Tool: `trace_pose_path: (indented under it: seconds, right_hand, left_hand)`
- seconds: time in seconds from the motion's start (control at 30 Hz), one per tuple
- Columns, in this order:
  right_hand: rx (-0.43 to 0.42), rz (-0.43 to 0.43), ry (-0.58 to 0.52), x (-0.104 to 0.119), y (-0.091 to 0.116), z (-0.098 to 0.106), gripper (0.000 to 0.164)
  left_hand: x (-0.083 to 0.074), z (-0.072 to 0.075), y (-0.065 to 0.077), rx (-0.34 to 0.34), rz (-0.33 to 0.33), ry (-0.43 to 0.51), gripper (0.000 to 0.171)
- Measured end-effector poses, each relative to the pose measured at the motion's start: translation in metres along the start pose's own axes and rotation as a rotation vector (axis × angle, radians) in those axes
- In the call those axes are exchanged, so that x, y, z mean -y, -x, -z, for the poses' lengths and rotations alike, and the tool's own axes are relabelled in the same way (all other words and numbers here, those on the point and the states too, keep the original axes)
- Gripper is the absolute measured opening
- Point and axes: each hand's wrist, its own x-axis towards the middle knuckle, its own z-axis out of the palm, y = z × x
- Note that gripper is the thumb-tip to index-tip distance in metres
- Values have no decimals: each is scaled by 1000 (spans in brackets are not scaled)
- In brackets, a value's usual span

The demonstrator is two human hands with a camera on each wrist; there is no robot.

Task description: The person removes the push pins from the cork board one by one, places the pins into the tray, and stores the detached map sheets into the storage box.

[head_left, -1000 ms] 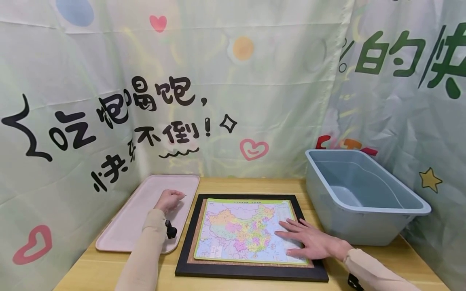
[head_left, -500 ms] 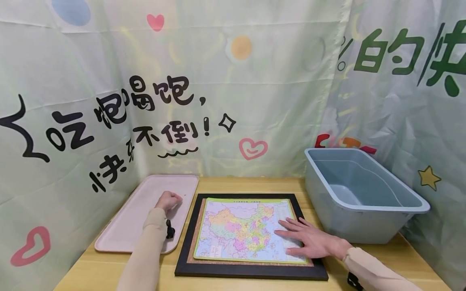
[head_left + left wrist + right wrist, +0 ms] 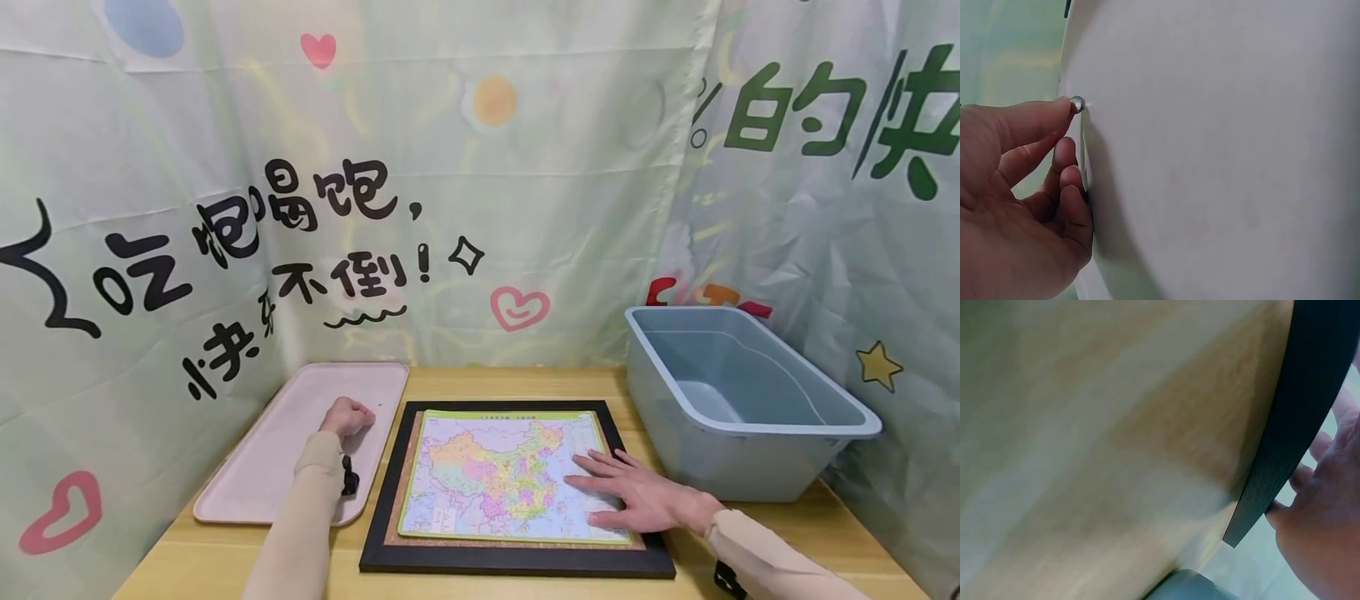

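Observation:
My left hand (image 3: 348, 417) is over the pink tray (image 3: 255, 467), its fingers curled. In the left wrist view, its thumb and forefinger pinch a small round silver thumbtack (image 3: 1077, 104) close to the tray's pale surface. The head view shows a tiny dark speck (image 3: 380, 405) on the tray just past the fingertips. My right hand (image 3: 637, 492) lies with spread fingers on the right side of a colourful map of China (image 3: 487, 475). Under the map is a cork board (image 3: 401, 504) in a black frame (image 3: 517, 560). The right wrist view shows the frame's edge beside that hand.
A deep blue-grey plastic bin (image 3: 738, 454) stands right of the board. Printed fabric (image 3: 570, 200) hangs behind and at both sides. Wooden tabletop (image 3: 517, 382) shows behind the board and between it and the tray.
The left hand has drawn slightly back from the speck on the tray, its fingers more tucked in. The right hand and the map stay in place; the head view shifts a little.

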Motion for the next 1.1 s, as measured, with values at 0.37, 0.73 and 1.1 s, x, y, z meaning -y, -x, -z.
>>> trace_pose_path:
  seconds: [0.37,0.73,1.1]
  right_hand:
    - [3,4,-1,-1,0,-1,52]
    - [22,-27,-51,3,-3,10,54]
    - [68,-53,-92,7,-4,12,55]
  left_hand:
    - [-2,-1,0,22,-34,31,21]
    - [-21,-16,15,-31,-118,46,18]
    - [-53,-23,45,227,-178,96,21]
